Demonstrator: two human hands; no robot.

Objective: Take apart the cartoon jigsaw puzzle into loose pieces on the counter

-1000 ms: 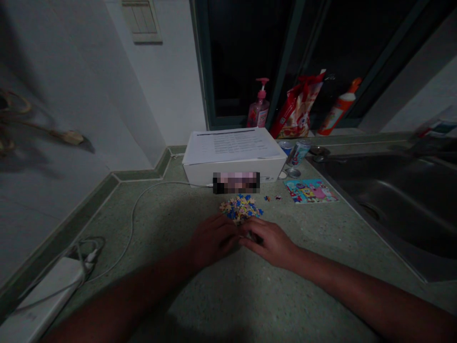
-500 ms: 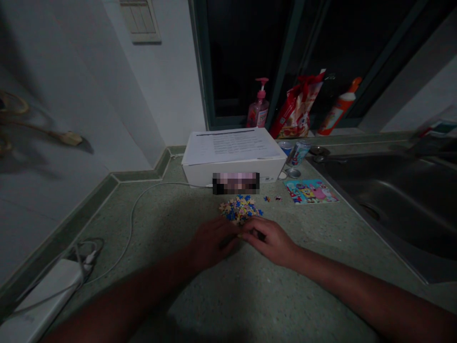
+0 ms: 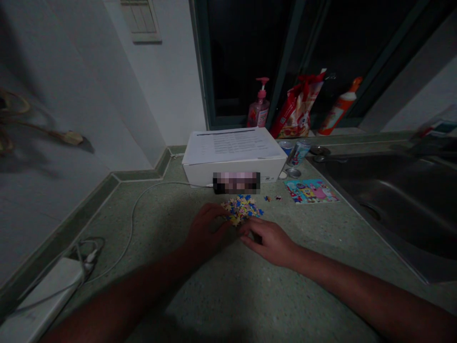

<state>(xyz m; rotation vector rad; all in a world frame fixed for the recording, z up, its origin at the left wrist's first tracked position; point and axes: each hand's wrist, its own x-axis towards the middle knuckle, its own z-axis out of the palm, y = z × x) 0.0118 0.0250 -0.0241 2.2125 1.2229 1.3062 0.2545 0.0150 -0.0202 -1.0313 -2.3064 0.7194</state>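
A pile of small jigsaw puzzle pieces (image 3: 243, 207), blue, yellow and pink, lies on the counter in front of both hands. My left hand (image 3: 207, 227) reaches the pile's left edge, thumb and fingers apart, with nothing visible between them. Just below the pile, on its near right side, my right hand (image 3: 272, 240) has curled fingers, thumb and fingertips close together. Whatever is in that pinch is too small and dark to make out. Two loose puzzle pieces (image 3: 267, 198) lie right of the pile. Farther right is a colourful cartoon picture card (image 3: 311, 191).
Behind the pile stands a white box (image 3: 233, 159) with printed paper on top; a pixelated patch covers something before it. A can (image 3: 300, 151) and a sink (image 3: 392, 190) are to the right. A white cable (image 3: 132, 214) runs left to a power strip (image 3: 46, 295).
My left hand has moved away from my right hand, up and left to the pile's edge, and its fingers have spread. My right hand has stayed nearly in place.
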